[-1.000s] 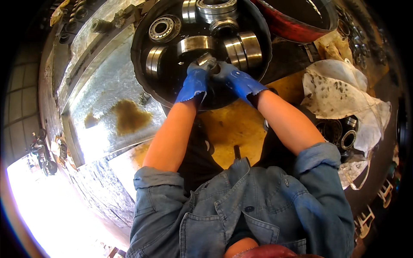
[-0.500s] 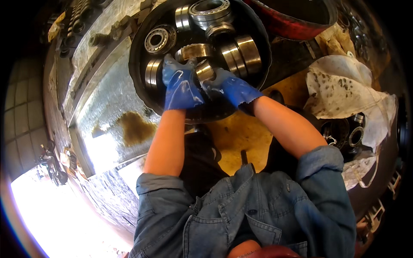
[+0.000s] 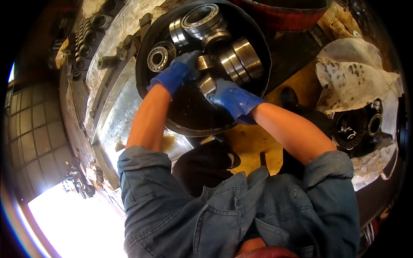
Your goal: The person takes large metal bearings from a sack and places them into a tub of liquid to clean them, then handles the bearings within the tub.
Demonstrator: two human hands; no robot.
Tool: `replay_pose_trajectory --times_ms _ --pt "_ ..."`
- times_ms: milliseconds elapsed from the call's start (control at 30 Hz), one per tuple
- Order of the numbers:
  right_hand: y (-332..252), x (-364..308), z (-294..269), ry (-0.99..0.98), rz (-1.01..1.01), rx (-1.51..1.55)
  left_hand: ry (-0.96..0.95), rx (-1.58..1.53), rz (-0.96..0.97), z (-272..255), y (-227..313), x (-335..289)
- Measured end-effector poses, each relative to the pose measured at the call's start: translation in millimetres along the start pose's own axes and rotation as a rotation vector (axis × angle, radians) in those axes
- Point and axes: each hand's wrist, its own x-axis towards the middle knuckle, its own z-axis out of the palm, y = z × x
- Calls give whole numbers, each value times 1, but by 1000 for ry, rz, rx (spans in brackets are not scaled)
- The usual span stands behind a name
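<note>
Both of my hands wear blue rubber gloves and work inside a round black pan [image 3: 138, 86] of metal bearings. My right hand [image 3: 232, 98] grips a shiny bearing ring [image 3: 207, 85], its fingers closed around the lower right side. My left hand [image 3: 183, 71] reaches in from the left, its fingers bent against the left side of another bearing [image 3: 204, 62], which it partly hides. Close to the right hand lies a large pair of wide steel bearings [image 3: 241, 60]. A roller bearing [image 3: 159, 57] rests by the left wrist, and a larger one [image 3: 201, 18] sits at the far side.
A red drum [image 3: 284, 17] stands beyond the pan. On the right, a stained white cloth sack [image 3: 357, 77] lies beside more bearings [image 3: 374, 124]. A metal sheet [image 3: 124, 103] and a row of dark pipe-like parts [image 3: 91, 38] are on the left.
My left hand has shifted left and turned toward the middle bearing. The bearing once seen at the pan's left side no longer shows. My right hand keeps its ring; the view has tilted slightly.
</note>
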Motion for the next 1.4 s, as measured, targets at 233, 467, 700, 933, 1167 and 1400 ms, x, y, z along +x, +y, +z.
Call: replay_pose_trajectory --times_ms 233,467,700,933,1167,1400 --pt "12 7 0 32 -6 -17 127 -310 -48 4 -13 -14" --pt "-1 5 4 58 -12 -36 374 -347 -140 29 -76 1" --pt "-4 10 -2 13 -38 9 849 -391 -84 37 -81 -14" --pt "22 2 2 2 -141 191 589 -921 -540 75 37 -76" --pt "34 45 49 -43 -7 122 244 -1136 -690 66 88 -84" --pt "30 50 60 -81 -76 124 365 -1148 -351 89 45 -111"
